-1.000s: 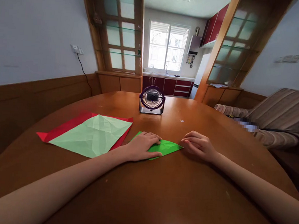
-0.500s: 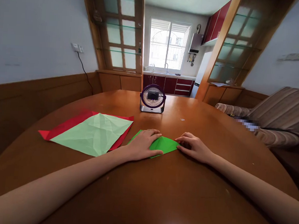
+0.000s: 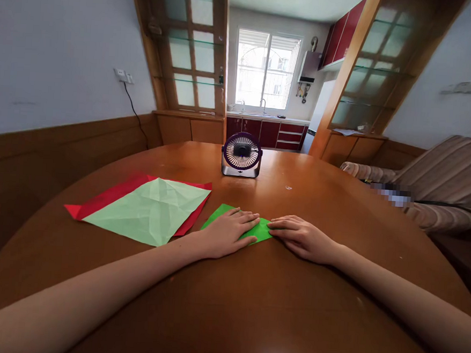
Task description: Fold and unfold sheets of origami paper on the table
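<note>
Pressing flat, the left hand (image 3: 225, 232) is lying palm-down with fingers spread on the bright green folded paper (image 3: 221, 217), near the middle of the round wooden table (image 3: 250, 306). The right hand (image 3: 299, 236) is resting beside it, fingers extended flat, fingertips touching the paper's right point. Toward the table's left edge, a pale green sheet (image 3: 152, 208) is lying on a red sheet (image 3: 100, 199). Near the far edge, a small purple fan (image 3: 241, 154) is standing upright.
</note>
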Demonstrator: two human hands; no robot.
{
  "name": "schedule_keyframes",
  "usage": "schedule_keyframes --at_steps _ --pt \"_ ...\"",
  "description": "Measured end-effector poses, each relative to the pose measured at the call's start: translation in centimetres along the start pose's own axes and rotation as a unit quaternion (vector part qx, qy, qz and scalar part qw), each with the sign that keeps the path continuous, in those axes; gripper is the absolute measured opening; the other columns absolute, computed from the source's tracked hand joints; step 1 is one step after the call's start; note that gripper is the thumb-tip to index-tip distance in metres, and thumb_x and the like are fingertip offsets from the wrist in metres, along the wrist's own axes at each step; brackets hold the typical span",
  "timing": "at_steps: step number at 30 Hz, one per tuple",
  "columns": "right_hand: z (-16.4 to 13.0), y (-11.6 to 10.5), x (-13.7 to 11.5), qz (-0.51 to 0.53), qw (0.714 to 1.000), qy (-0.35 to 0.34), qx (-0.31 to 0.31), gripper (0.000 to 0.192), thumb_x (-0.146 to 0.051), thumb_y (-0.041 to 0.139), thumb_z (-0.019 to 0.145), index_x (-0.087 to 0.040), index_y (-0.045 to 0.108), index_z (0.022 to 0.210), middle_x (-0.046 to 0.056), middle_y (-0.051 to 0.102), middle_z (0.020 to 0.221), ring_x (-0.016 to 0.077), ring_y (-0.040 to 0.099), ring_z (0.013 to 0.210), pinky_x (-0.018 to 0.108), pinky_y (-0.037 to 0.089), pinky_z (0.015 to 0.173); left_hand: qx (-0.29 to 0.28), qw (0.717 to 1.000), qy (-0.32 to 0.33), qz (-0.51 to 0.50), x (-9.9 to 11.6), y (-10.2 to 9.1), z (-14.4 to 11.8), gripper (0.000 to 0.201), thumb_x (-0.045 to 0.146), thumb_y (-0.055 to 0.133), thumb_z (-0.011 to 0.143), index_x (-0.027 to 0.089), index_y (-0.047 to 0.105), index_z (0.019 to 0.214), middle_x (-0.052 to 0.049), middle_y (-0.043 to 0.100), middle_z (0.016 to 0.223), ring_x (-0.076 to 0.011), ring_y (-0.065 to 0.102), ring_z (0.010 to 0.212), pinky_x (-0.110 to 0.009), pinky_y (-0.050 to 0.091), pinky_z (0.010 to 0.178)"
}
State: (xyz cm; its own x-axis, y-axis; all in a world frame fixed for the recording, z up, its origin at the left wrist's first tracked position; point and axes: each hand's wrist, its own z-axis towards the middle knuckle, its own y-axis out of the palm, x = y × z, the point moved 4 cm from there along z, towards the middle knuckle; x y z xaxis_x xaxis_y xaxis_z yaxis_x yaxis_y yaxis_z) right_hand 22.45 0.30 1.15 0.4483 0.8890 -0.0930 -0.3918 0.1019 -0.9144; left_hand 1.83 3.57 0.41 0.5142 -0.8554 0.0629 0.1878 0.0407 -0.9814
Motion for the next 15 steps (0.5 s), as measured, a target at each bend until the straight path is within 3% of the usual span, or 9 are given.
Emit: schedule_keyframes --at_steps 7,10,15 --pt "0.5 -0.2 -1.4 -0.002 0.999 -0.031 -0.038 0.036 -0.021 0.045 0.096 -0.019 0.056 0.13 0.012 0.061 0.128 0.0225 0.055 0.12 0.044 0.045 0.102 -0.087 0.995 -0.031 -0.043 -0.1 0.6 -0.2 0.074 0.06 0.02 0.098 0.012 0.013 0.153 -0.009 0.008 0.159 -0.0209 0.006 0.148 -0.039 0.007 0.12" --pt "0.4 -0.5 -1.0 -0.015 0.999 -0.018 -0.026 0.029 -0.023 0.048 0.095 -0.019 0.064 0.119 0.012 0.066 0.116 0.0222 0.06 0.109 0.041 0.05 0.094 -0.082 0.994 -0.035 -0.061 -0.1 0.5 -0.2 0.08 0.066 0.023 0.095 0.014 0.011 0.153 -0.011 0.008 0.159 -0.0232 0.007 0.148 -0.042 0.007 0.12" --pt "-0.4 -1.4 0.4 -0.012 1.0 0.021 0.002 0.024 -0.024 0.046 0.096 -0.018 0.07 0.092 0.01 0.068 0.096 0.0192 0.064 0.086 0.035 0.052 0.078 -0.055 0.994 -0.02 -0.089 -0.3 0.4 -0.3 0.075 0.064 0.029 0.095 0.019 0.016 0.153 -0.01 0.015 0.158 -0.0241 0.012 0.147 -0.045 0.01 0.12"
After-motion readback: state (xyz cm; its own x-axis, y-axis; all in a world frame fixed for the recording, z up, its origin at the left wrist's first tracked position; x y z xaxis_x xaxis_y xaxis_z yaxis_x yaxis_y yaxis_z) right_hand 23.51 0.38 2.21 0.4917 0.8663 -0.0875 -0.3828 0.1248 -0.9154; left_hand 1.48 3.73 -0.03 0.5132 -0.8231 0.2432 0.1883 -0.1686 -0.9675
